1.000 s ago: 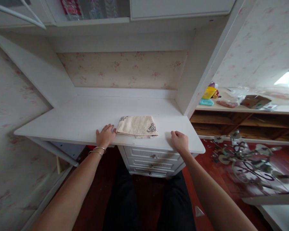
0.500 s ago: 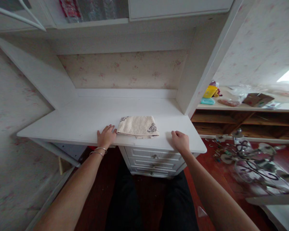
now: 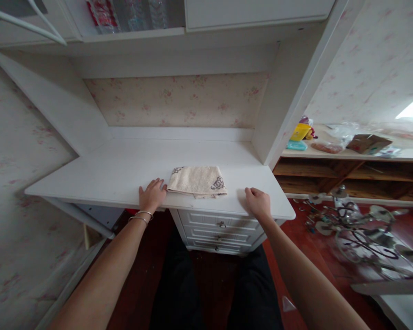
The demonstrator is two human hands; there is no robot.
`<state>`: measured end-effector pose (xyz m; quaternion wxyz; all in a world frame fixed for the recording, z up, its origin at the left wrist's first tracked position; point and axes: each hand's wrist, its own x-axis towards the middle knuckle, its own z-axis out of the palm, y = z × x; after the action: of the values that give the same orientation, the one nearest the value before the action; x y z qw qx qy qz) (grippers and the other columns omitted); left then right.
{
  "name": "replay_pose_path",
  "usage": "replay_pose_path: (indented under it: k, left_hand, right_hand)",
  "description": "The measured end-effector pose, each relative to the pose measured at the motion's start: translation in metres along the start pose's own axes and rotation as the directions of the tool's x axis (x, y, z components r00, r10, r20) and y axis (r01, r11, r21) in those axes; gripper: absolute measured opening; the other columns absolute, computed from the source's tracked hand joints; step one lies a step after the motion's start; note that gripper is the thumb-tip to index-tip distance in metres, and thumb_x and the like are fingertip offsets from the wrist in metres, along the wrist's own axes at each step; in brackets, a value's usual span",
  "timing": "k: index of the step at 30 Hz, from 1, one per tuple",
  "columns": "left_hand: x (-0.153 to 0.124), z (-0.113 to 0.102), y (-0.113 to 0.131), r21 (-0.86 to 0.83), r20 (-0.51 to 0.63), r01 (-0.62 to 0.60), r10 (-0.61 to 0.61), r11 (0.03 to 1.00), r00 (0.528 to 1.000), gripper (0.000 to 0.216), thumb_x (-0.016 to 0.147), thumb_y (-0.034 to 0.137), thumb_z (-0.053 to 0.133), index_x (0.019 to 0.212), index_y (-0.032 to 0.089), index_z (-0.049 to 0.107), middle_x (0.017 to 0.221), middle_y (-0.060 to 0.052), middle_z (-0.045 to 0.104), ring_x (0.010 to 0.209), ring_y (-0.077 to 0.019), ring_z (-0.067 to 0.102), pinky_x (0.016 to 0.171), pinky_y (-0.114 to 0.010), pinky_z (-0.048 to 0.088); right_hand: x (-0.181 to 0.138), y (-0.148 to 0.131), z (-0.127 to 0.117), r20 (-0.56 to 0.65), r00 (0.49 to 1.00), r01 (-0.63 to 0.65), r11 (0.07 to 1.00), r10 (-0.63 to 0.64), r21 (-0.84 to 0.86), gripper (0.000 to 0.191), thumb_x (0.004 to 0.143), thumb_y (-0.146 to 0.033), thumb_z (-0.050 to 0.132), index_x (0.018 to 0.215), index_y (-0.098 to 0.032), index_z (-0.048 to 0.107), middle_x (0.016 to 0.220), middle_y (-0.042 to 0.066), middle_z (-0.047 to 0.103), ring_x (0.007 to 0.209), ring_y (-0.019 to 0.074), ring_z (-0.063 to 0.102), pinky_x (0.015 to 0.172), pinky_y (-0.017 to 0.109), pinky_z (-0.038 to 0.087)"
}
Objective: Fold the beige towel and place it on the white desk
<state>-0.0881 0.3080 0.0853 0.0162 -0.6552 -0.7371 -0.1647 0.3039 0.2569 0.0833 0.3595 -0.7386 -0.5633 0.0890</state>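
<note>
A folded beige towel with grey patterned corners lies near the front edge of a white desk. My left hand rests flat on the desk edge, fingers spread, its fingertips just touching the towel's left side; two bangles sit on that wrist. My right hand rests on the desk edge to the right of the towel, fingers curled down, a hand's width from it. Neither hand holds anything.
A white drawer unit stands under the desk, in front of my knees. Shelving hangs above. At right, a wooden shelf carries bags and a box, and a chandelier lies on the red floor.
</note>
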Motion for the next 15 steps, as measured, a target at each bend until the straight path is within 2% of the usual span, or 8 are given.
replay_pose_path:
  k: [15]
  left_hand:
    - [0.0009, -0.0006, 0.0005, 0.01, -0.001, -0.008, 0.008, 1.0, 1.0, 0.045, 0.096, 0.043, 0.032, 0.134, 0.034, 0.055, 0.151, -0.001, 0.045, 0.14, -0.0258, 0.038, 0.115, -0.064, 0.016]
  right_hand:
    - [-0.0028, -0.0012, 0.0008, -0.013, 0.999, 0.035, 0.999, -0.036, -0.027, 0.04, 0.087, -0.037, 0.042, 0.052, -0.021, 0.05, 0.055, 0.004, 0.056, 0.057, 0.0157, 0.043, 0.058, 0.03, 0.025]
